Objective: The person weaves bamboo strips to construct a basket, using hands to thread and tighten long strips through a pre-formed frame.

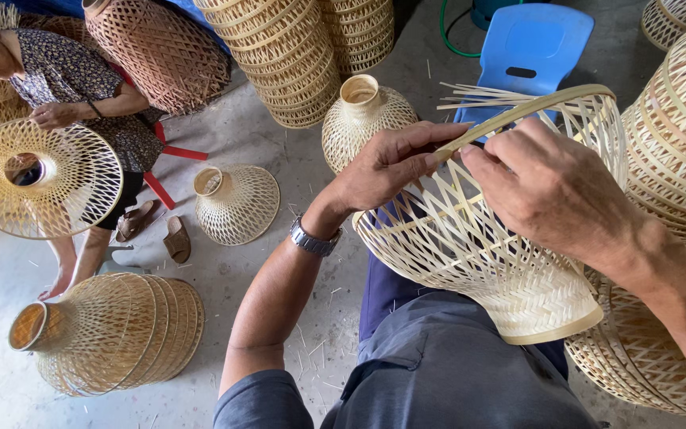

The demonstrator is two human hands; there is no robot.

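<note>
A person's left hand (387, 163) and right hand (549, 187) both pinch the flat rim band (518, 111) of a half-woven bamboo basket (470, 246) resting on its side across the lap, its narrow neck pointing toward the knee. The loose strip ends (478, 94) at the open mouth look springy; should either grip slip, the band could snap free and the weave there loosen. The basket holds nothing. On the concrete floor (279, 143) lie finished baskets (109, 330) nested in one another, while a co-worker (73, 87) handles another frame (41, 179).
</note>
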